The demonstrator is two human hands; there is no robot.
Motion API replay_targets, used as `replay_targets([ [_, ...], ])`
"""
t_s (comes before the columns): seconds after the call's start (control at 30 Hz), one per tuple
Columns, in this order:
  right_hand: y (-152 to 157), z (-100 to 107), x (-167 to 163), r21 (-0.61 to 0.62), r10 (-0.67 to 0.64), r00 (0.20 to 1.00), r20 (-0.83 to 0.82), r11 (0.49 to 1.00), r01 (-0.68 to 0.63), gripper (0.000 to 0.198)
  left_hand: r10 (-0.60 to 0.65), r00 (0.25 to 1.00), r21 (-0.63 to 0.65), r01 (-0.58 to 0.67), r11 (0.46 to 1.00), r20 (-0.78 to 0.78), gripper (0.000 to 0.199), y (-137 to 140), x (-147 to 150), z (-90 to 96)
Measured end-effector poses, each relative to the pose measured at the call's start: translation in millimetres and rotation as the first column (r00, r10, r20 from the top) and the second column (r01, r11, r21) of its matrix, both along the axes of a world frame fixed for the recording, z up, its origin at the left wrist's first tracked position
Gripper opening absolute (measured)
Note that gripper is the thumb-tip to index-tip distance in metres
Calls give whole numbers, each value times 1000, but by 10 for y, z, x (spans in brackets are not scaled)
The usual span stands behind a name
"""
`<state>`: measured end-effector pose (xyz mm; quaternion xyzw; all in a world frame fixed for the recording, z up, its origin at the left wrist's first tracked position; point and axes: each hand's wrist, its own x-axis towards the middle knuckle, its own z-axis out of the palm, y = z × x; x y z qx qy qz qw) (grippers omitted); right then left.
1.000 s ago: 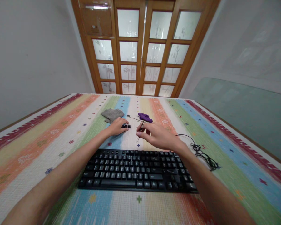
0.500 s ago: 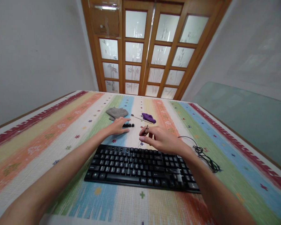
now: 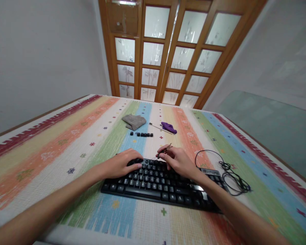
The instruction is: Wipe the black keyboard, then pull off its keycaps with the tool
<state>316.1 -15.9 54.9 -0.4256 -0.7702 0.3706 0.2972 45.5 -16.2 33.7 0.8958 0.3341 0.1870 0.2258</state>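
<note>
A black keyboard (image 3: 142,192) lies across the striped cloth in front of me. My left hand (image 3: 126,164) rests at its upper left edge, over the top row of keys, thumb and fingers apart and holding nothing I can see. Just above the middle of the top row, my right hand (image 3: 175,160) pinches a small wire keycap puller (image 3: 158,155), its thin wires pointing down and left toward the keys. Beyond the keyboard, several loose black keycaps (image 3: 145,135) stand in a row, with one a little apart at the left.
Behind the keycaps lies a folded grey cloth (image 3: 134,121). To its right are a thin brush-like stick (image 3: 158,127) and a purple cloth (image 3: 168,127). The coiled black cable (image 3: 236,182) lies right of the keyboard. A pale green chair back or board (image 3: 270,126) stands beyond the table's right edge.
My left hand has drawn back from the keycap row to the keyboard's upper left, uncovering the row. My right hand has lowered the keycap puller to the top keys. The view has shifted slightly.
</note>
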Motion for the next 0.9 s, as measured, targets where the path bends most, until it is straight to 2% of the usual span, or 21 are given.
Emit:
replay_targets([
  [0.07, -20, -45, -68, 25, -25, 1000, 9, 999, 25, 23, 5, 1000, -9, -5, 1000, 12, 29, -40, 7, -38],
  [0.13, -59, -51, -151, 142, -15, 997, 75, 990, 4, 19, 16, 1000, -3, -16, 1000, 24, 28, -45, 17, -58],
  [0.23, -120, 8, -277, 324, 14, 955, 296, 939, -114, 12, 15, 999, -2, -15, 1000, 32, 26, -37, 23, -62],
  [0.33, -105, 118, -349, 351, 9, 864, 504, 911, -215, 12, 18, 999, 8, -19, 1000, 27, 26, -42, 21, -58],
  [0.4, -18, 185, -348, 329, 19, 852, 522, 918, -222, 13, 28, 999, 17, -28, 999, 25, 27, -50, 20, -60],
  [0.5, 200, 223, -297, 238, 67, 916, 395, 956, -173, 9, 43, 999, 25, -44, 999, 34, 28, -56, 23, -68],
  [0.57, 354, 199, -257, 44, 125, 954, 271, 989, -142, 10, 48, 998, 22, -49, 999, 39, 28, -53, 25, -73],
  [0.63, 476, 161, -228, -116, 35, 991, 127, 993, -21, 13, 45, 998, 19, -46, 999, 37, 28, -47, 22, -77],
  [0.67, 518, 147, -217, -147, -13, 997, 76, 989, 24, 13, 43, 999, 19, -44, 999, 33, 28, -45, 18, -77],
  [0.77, 549, 153, -184, -147, -63, 998, -7, 987, 62, 11, 62, 998, 14, -62, 998, 19, 29, -41, 12, -62],
  [0.9, 418, 238, -126, -88, 70, 990, -120, 993, -81, 11, 147, 985, -52, -142, 988, 92, 36, -32, 69, 15],
])
